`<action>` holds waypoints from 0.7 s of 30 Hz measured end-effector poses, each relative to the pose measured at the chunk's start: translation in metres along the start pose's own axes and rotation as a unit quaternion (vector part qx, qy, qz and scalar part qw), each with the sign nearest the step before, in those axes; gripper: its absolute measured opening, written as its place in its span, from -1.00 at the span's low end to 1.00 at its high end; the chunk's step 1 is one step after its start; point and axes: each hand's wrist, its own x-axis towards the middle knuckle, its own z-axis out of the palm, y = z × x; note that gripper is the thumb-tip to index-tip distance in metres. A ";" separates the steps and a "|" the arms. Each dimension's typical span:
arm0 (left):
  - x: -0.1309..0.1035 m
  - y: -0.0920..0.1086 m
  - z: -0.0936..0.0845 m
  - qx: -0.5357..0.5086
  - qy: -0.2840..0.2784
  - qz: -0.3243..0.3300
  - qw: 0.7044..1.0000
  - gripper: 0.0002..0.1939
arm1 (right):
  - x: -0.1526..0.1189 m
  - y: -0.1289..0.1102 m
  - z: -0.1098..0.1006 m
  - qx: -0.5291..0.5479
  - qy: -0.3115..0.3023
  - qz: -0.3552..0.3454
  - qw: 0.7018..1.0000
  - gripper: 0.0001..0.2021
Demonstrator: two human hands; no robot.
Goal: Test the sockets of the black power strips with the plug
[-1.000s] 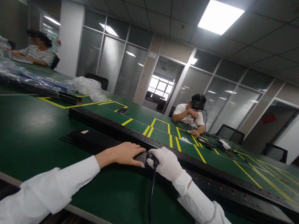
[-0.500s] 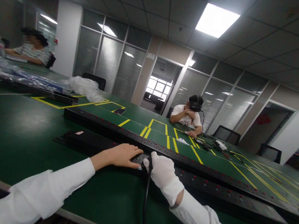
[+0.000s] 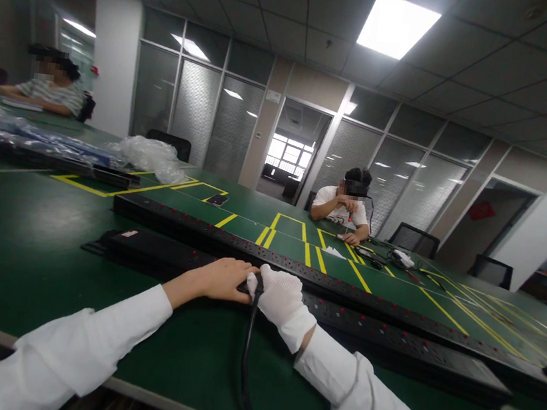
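Note:
Two long black power strips with rows of sockets and small red dots lie side by side, slanting across the table. My bare left hand rests over the near power strip, fingers across its top and thumb along the near side. Close beside it, my right hand, in a white dotted glove, is closed around the plug end of a black power cord at the strip's sockets. The plug is mostly hidden by my fingers, so I cannot tell how far it is in. Behind both hands lies the far power strip.
Clear plastic wrapping and more wrapped strips lie at the left. A phone sits beyond the far strip. Yellow tape marks the green table. One person sits opposite, near cables; another sits far left.
The near power strip has slid left along the table. My right hand has moved left with the plug, closer to my left hand. The view has shifted slightly.

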 end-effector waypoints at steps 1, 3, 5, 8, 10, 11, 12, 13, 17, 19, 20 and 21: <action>0.000 0.000 0.000 0.000 0.001 0.000 1.000 -0.44 | 0.000 0.001 0.000 -0.001 0.002 0.000 1.000 -0.58; 0.000 0.000 0.000 0.004 0.002 0.002 1.000 -0.43 | -0.001 0.001 -0.001 -0.004 0.003 -0.001 1.000 -0.60; -0.001 0.001 -0.001 0.008 0.004 0.004 1.000 -0.43 | -0.003 0.002 -0.003 -0.007 0.004 -0.010 1.000 -0.61; -0.001 0.003 -0.002 0.012 0.008 0.002 1.000 -0.45 | -0.004 0.003 -0.005 -0.011 0.008 -0.027 1.000 -0.64; -0.002 0.003 -0.002 0.015 0.007 -0.002 1.000 -0.46 | -0.003 0.005 -0.006 -0.009 0.005 -0.036 0.999 -0.64; -0.001 0.003 -0.002 0.016 0.007 -0.003 1.000 -0.46 | -0.003 0.006 -0.005 -0.006 0.002 -0.040 0.999 -0.64; -0.001 0.003 -0.002 0.016 0.007 -0.004 1.000 -0.46 | -0.002 0.006 -0.004 -0.002 -0.001 -0.043 0.999 -0.64; -0.001 0.003 -0.001 0.015 0.007 -0.004 1.000 -0.45 | -0.001 0.007 -0.003 0.002 -0.003 -0.046 0.999 -0.64; -0.002 0.003 0.000 0.014 0.011 0.001 1.000 -0.43 | 0.001 0.009 0.001 0.007 0.005 -0.047 0.999 -0.66; -0.002 0.003 0.000 0.017 0.012 0.004 1.000 -0.42 | 0.001 0.009 0.002 0.006 0.016 -0.049 0.999 -0.67; -0.002 0.003 0.000 0.019 0.012 0.005 1.000 -0.42 | 0.001 0.009 0.003 0.006 0.021 -0.051 0.998 -0.67; -0.003 0.003 0.000 0.021 0.011 0.006 1.000 -0.42 | 0.001 0.009 0.003 0.006 0.024 -0.051 0.998 -0.67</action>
